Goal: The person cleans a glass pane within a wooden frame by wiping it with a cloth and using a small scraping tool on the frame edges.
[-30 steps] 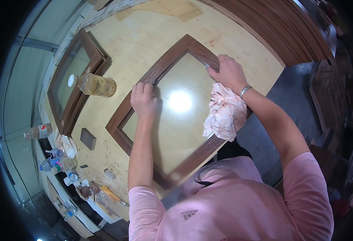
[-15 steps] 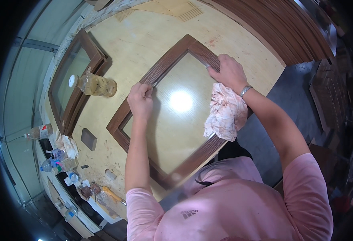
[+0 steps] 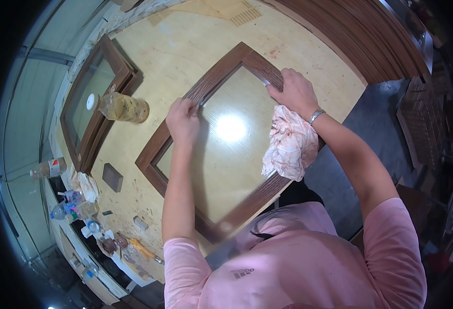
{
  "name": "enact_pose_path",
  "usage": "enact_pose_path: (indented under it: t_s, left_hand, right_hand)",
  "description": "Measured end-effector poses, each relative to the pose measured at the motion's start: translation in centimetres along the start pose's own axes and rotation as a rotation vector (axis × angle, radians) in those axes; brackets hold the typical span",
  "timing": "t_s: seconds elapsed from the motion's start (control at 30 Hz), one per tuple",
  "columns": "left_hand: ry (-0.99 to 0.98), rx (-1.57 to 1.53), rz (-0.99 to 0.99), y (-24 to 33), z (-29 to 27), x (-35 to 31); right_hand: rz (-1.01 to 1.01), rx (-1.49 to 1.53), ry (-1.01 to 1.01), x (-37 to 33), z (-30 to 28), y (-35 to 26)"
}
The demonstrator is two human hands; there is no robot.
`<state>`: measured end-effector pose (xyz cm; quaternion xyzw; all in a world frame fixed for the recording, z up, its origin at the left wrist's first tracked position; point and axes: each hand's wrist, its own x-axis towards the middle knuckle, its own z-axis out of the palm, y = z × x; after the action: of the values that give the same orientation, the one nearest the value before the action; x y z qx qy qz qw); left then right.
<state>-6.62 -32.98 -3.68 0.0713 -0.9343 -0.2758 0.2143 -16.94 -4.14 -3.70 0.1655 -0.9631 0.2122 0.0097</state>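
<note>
A brown wooden cabinet door with a glass pane [image 3: 247,149] lies slanted in front of me on the worktable. On its upper left rail, my left hand [image 3: 183,121] is closed, fingers curled in at the inner edge of the glass. A small shiny sliver shows by its fingertips; what it is I cannot make out. My right hand [image 3: 297,92] grips the right-hand rail, thumb on the inner edge and fingers over the wood. Below that wrist a crumpled white cloth [image 3: 289,144] with reddish-brown stains is draped over the rail and part of the glass.
At left, more glazed wooden doors [image 3: 90,103] are stacked, with a capped plastic jar [image 3: 126,107] by them. A dark block [image 3: 112,177], an orange-handled tool [image 3: 143,248] and several bottles line the table's left side. Brown boards [image 3: 350,33] stand at the upper right.
My left hand has slid a little up and right along the upper left rail. My right hand and the cloth have hardly moved.
</note>
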Motion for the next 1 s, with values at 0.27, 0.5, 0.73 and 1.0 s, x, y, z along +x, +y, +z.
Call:
enact_pose_path:
  t_s: [0.27,0.5,0.73,1.0]
  left_hand:
    - [0.13,0.048,0.13,2.6,-0.1,-0.9]
    - [0.146,0.259,0.215,-0.6,-0.5,-1.5]
    - [0.192,0.282,0.201,-0.8,0.6,-2.0]
    - [0.044,0.097,0.046,1.7,1.5,0.1]
  right_hand:
    - [-0.003,0.013,0.02,-0.1,0.2,0.1]
    - [-0.011,0.021,0.025,-0.1,0.2,0.1]
    - [-0.013,0.024,0.019,0.0,0.1,0.0]
    - [0.0,0.011,-0.033,0.2,-0.4,-0.2]
